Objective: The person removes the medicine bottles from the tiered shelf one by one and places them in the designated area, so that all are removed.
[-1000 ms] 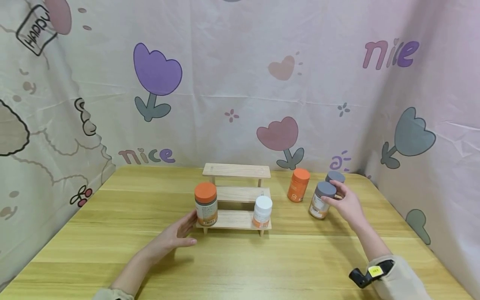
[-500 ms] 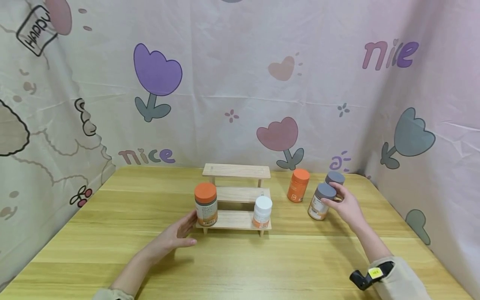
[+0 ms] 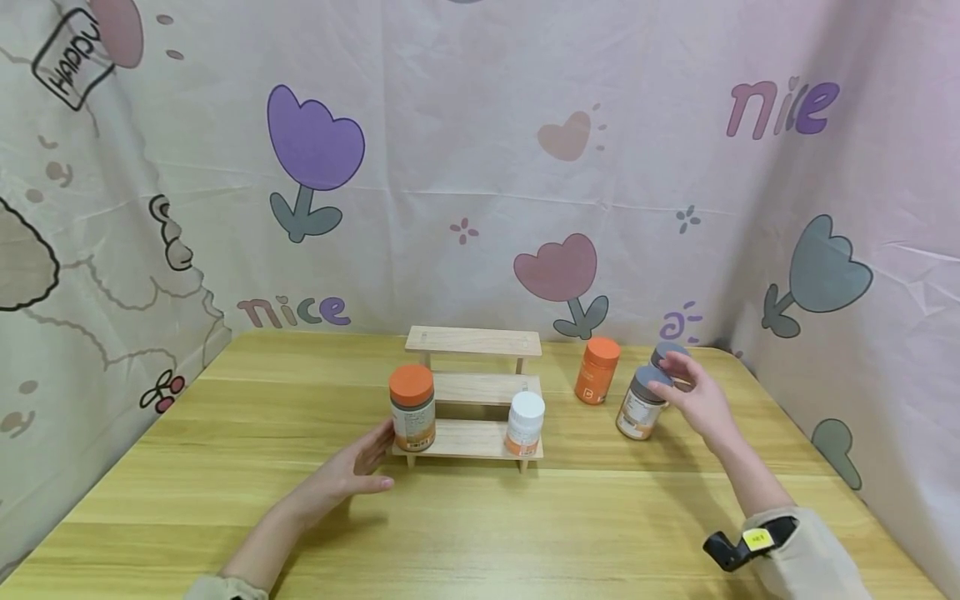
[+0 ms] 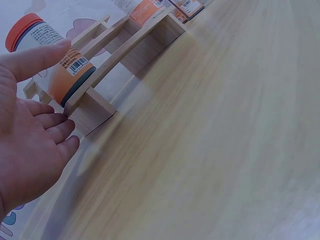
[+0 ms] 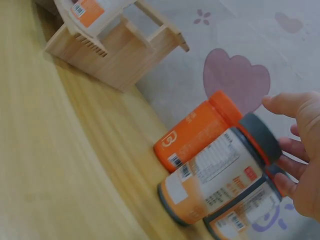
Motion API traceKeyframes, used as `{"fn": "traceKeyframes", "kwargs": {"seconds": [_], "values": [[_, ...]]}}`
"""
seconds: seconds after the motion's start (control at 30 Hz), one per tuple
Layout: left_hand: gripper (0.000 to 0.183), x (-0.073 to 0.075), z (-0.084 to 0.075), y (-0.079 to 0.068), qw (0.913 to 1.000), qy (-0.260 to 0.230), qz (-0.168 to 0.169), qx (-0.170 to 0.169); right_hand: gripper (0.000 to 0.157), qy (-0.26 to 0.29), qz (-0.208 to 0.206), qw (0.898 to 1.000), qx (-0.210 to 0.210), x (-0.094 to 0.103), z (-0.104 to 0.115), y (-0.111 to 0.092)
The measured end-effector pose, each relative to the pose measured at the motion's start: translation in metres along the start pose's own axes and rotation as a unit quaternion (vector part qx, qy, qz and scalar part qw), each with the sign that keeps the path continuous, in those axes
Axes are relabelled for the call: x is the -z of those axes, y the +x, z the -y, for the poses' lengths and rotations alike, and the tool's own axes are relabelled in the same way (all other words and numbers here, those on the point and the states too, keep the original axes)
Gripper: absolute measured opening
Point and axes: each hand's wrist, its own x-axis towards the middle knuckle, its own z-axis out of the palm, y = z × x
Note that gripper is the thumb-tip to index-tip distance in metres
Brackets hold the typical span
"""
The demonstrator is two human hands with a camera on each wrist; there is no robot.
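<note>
The right hand [image 3: 697,404] hovers at a clear and orange-labelled round jar with a grey screw lid [image 3: 637,414], thumb and fingers spread apart around the lid; that jar stands upright on the wooden table [image 3: 480,533], just in front of a second grey-lidded jar [image 3: 669,353] and near an all-orange jar [image 3: 597,372]; the left hand [image 3: 345,475], its fingers apart (contact is hard to tell), lies beside an orange-lidded, dark-based jar [image 3: 413,412]; this jar and a white-capped bottle [image 3: 524,425] occupy opposite ends of the three-tier pale wooden rack's [image 3: 472,341] lowest shelf.
</note>
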Motion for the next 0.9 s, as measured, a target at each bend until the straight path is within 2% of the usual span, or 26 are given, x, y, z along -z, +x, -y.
{"fn": "traceKeyframes", "kwargs": {"seconds": [0.43, 0.63, 0.9], "values": [[0.086, -0.001, -0.003, 0.000, 0.9999, 0.001, 0.002, 0.015, 0.064, 0.030, 0.023, 0.999, 0.009, 0.001, 0.038, 0.005], [0.086, 0.000, -0.003, -0.001, 0.9997, 0.006, -0.004, 0.022, 0.061, 0.076, 0.057, 0.995, 0.025, -0.010, 0.055, 0.007], [0.087, 0.000, -0.003, 0.000, 0.9999, 0.001, -0.002, 0.017, 0.061, 0.137, 0.110, 0.984, 0.040, -0.034, 0.066, 0.005]]}}
